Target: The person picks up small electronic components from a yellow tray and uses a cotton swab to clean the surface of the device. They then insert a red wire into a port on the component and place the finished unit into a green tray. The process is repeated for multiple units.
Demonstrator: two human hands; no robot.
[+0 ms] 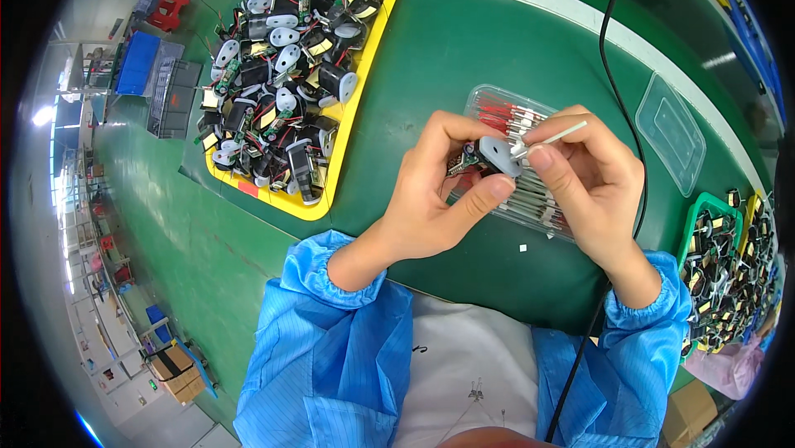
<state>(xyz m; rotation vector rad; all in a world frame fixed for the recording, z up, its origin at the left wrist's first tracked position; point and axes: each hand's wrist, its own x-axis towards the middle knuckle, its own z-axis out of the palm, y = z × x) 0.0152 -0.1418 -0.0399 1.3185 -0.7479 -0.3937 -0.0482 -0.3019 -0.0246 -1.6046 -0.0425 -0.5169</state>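
Observation:
My left hand grips a small motor-like part with a grey oval end plate, a dark body and bits of circuit board and wire. Its thumb presses near the plate's lower edge. Between the thumb and fingers of my right hand is a thin pale stick, slanting up to the right. A whitish bit shows between its near end and the plate; whether they touch I cannot tell. Under both hands lies a clear plastic box of red-ended wires and slim metallic pieces, partly hidden by my fingers.
A yellow tray heaped with similar black-and-grey parts stands at the left. At right are a clear lid, a black cable across the green table, and a green crate of parts. A tiny white square lies near me.

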